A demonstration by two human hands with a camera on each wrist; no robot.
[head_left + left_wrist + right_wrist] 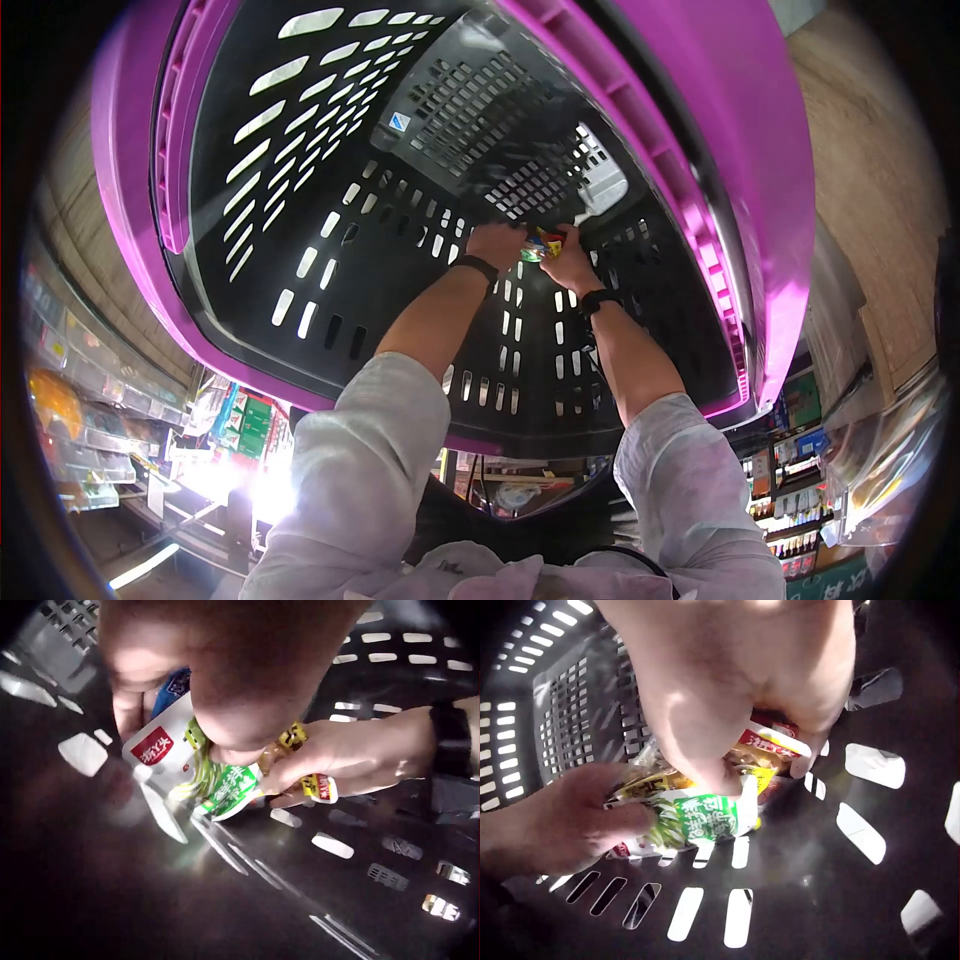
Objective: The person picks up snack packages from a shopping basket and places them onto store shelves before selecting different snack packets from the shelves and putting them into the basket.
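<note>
Head view faces down into the basket point(380, 280); wrist views, close inside it, share the packets point(225, 786).

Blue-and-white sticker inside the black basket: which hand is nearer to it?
Left. The left hand is below and right of the sticker in the head view; the right hand lies farther right, beyond the left hand.

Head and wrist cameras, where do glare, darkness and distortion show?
Head view: fisheye distortion bows the basket's magenta rim, with white glare at lower left; left wrist view: lower left falls dark, the smallest print on the green-printed packet too soft to read; right wrist view: slots washed out white, bright patches on the right hand.
</note>
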